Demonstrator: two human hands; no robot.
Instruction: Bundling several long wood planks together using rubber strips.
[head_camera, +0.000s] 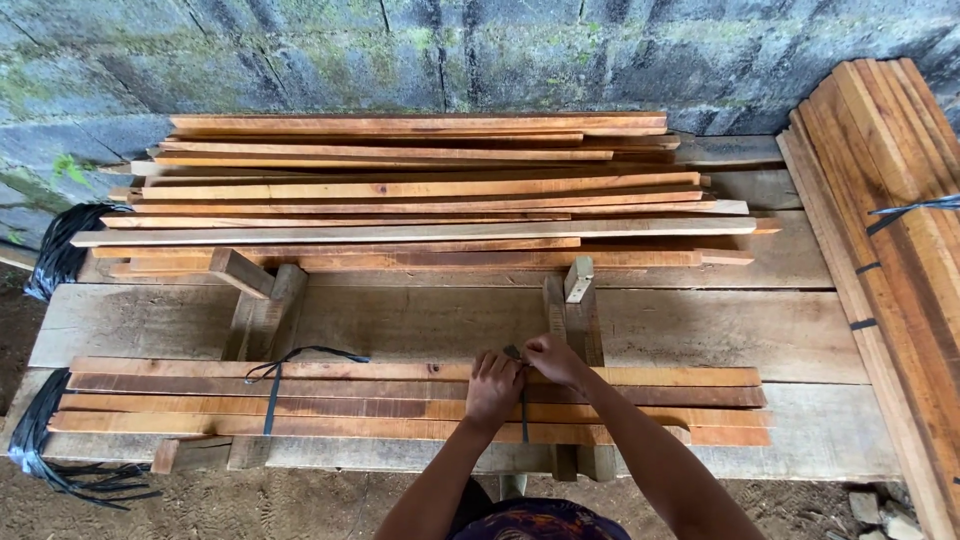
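Both the left hand and the right hand pinch a thin black plastic strap atop the near bundle of long reddish-brown wooden slats on the grey plank bench, apparently knotting it, a step calling for a firm pull to cinch it tight.

hands: left hand and right hand met on a dark strap
strap: wrapped the near bundle of wooden slats
counter: carried a loose slat pile behind

No packages, labels, signs or screens in view.
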